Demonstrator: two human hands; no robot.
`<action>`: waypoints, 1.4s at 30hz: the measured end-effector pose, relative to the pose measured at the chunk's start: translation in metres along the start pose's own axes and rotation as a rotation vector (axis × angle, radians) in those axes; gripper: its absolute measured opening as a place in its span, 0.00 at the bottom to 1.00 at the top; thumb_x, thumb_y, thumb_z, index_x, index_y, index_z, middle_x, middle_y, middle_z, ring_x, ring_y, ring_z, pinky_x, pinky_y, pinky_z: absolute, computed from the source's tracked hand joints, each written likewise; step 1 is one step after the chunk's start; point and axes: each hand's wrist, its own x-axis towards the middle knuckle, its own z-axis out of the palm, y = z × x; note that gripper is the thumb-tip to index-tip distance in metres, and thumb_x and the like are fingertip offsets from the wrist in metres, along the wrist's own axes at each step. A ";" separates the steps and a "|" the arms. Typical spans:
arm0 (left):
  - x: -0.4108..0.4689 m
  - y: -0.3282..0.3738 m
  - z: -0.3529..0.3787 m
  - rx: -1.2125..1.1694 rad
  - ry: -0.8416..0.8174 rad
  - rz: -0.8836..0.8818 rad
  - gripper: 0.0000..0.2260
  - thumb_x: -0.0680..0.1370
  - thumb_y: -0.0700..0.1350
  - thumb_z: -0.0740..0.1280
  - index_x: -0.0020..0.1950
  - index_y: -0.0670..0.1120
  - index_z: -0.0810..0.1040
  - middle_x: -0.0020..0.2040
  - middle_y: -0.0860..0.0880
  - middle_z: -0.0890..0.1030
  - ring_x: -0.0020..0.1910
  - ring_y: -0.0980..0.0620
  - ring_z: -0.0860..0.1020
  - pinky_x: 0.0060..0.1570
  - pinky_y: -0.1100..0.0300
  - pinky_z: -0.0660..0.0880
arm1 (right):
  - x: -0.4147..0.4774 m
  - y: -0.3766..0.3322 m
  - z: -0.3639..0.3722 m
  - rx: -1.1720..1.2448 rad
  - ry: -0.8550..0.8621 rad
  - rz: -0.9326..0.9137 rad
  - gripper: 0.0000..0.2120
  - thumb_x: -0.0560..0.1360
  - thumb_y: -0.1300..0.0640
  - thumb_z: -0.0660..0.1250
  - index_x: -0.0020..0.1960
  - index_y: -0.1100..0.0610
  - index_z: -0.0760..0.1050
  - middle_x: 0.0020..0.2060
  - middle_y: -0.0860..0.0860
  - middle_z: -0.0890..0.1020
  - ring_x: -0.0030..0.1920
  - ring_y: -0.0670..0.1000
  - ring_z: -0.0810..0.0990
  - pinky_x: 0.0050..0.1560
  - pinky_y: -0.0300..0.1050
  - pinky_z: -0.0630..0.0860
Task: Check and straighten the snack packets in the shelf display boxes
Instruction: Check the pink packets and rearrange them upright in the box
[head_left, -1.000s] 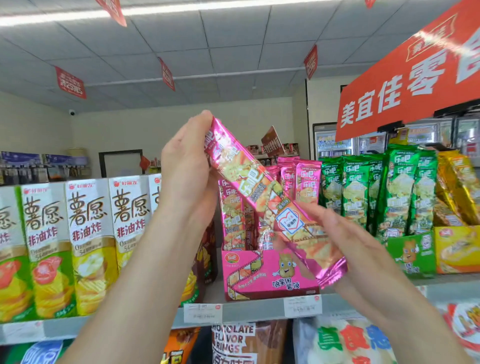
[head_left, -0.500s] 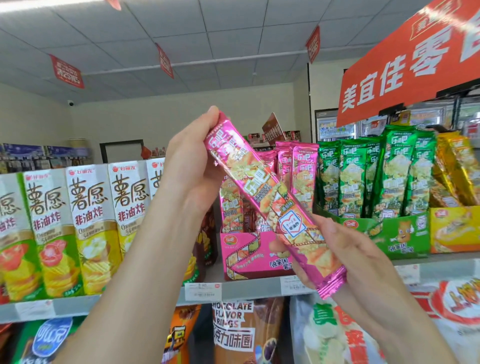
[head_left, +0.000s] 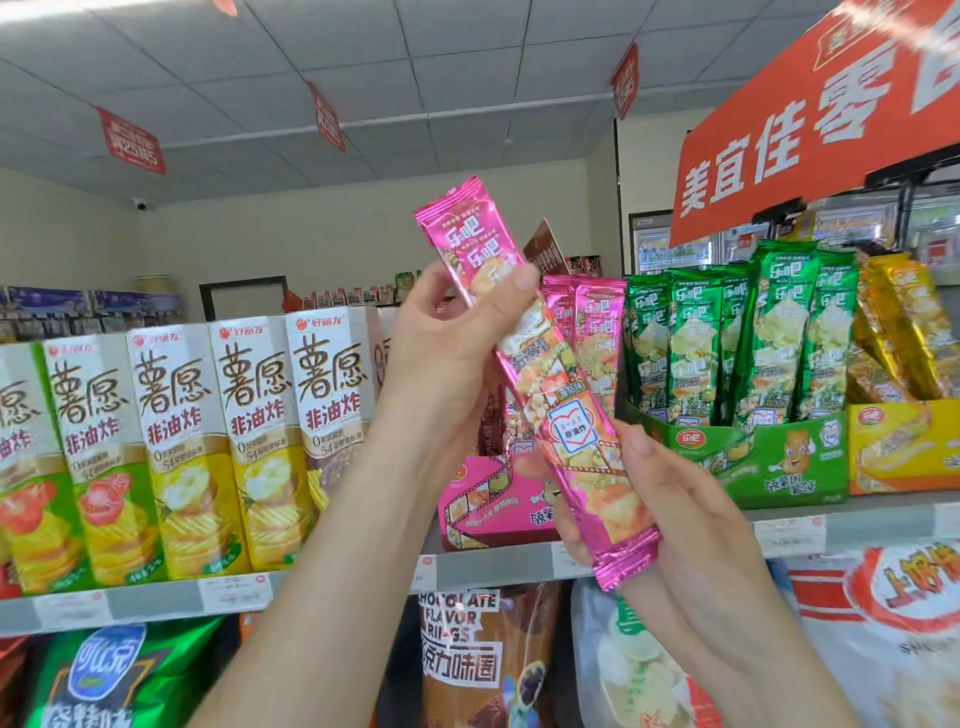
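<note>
Between both hands slants the pink packet (head_left: 540, 395); left hand (head_left: 447, 343) grips high, right hand (head_left: 670, 499) clasps low.

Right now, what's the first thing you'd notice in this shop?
The shiny pink snack packet, held up slanted in the middle: the left hand grips its upper part, the right hand its lower end. At the top right hangs a big orange sign, with a row of green packets beneath it.

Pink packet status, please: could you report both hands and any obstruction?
Left hand grips pink packet high; right hand holds lower end. Packet tilted, in front of pink box. Nothing blocking.
</note>
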 end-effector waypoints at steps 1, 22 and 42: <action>-0.006 -0.004 0.001 0.017 -0.016 -0.018 0.19 0.66 0.42 0.75 0.54 0.41 0.75 0.39 0.49 0.82 0.35 0.53 0.81 0.36 0.58 0.79 | 0.000 0.000 0.001 -0.007 0.006 -0.013 0.16 0.74 0.48 0.69 0.56 0.57 0.82 0.50 0.67 0.83 0.38 0.55 0.84 0.34 0.43 0.79; -0.028 -0.020 0.000 -0.035 0.020 -0.164 0.25 0.72 0.60 0.69 0.58 0.41 0.77 0.46 0.43 0.85 0.41 0.47 0.84 0.39 0.55 0.81 | -0.009 0.017 -0.019 0.048 -0.250 0.240 0.24 0.68 0.53 0.77 0.61 0.61 0.78 0.51 0.66 0.82 0.45 0.61 0.85 0.40 0.47 0.82; -0.023 -0.031 -0.007 -0.109 -0.027 -0.176 0.25 0.69 0.42 0.73 0.64 0.39 0.73 0.46 0.45 0.82 0.41 0.47 0.80 0.44 0.51 0.79 | -0.012 0.014 -0.023 -0.200 -0.089 0.099 0.33 0.71 0.60 0.72 0.73 0.64 0.65 0.23 0.64 0.79 0.27 0.40 0.81 0.31 0.30 0.74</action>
